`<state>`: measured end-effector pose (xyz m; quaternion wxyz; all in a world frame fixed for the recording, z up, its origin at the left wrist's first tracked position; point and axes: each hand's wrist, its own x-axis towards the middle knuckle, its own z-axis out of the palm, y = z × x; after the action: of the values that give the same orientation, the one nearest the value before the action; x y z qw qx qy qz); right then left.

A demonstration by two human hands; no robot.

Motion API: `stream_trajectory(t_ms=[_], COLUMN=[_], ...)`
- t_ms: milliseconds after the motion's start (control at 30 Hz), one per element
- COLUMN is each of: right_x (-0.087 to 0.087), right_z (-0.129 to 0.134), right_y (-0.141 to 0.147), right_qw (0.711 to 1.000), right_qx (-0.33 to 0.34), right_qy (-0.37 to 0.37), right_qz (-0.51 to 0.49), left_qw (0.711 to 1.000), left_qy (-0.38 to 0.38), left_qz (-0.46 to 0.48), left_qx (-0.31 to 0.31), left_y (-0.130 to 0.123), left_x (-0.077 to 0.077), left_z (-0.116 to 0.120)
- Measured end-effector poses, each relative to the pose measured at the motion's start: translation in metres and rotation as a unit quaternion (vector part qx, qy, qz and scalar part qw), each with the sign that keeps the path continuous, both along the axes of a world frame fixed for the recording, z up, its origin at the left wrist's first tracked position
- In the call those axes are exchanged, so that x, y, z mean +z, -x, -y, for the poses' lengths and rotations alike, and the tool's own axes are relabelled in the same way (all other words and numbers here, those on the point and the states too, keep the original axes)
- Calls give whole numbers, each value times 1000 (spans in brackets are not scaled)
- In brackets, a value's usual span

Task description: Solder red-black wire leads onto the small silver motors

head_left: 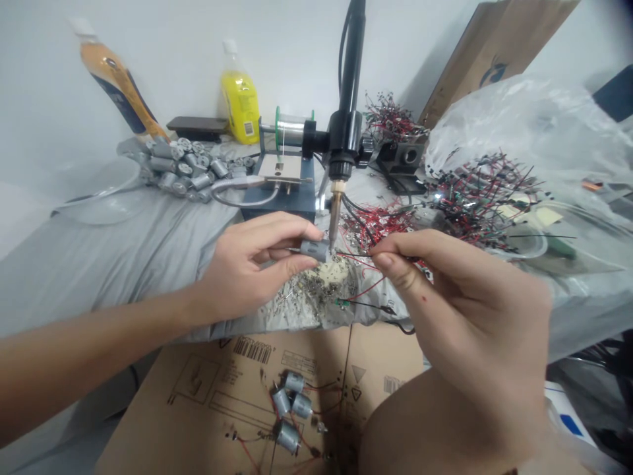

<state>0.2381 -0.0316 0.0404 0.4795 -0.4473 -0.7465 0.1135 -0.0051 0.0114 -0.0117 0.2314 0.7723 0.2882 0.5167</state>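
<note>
Right hand (459, 310), nearest my camera, pinches thin red-and-black wires (353, 254) between finger and thumb. Across from it I see the left hand (247, 270) gripping a small grey cylindrical metal motor (315, 250), just beside the tip of a black-handled soldering iron (335, 211), above a crumpled grey cloth (123, 264).

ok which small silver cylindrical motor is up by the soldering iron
The silver cylindrical motor pinched in the left hand; the others lie heaped on grey cloth or on brown cardboard.

Left hand (250, 270) and right hand (465, 310) close together — both grips pinched (left forearm (84, 349) outstretched).
</note>
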Motion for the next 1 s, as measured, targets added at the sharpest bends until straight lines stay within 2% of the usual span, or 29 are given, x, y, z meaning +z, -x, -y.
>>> stream_trajectory(t_ms=[133,433,1000], right_x=[5,-10,-11], right_z=[-4,5,7], right_y=[7,-10,-9], right_qw=[1000,1000,1000], right_qx=[8,-9,-10], right_qy=[-2,-12,-18], right_qz=[0,-8,-6], left_qw=[1000,1000,1000], left_qy=[-10,-14,-8], left_qz=[-1,-6,4], left_qx=[-3,4,8], left_y=[0,3,1], left_x=[0,-1,-2], left_z=[0,0,0])
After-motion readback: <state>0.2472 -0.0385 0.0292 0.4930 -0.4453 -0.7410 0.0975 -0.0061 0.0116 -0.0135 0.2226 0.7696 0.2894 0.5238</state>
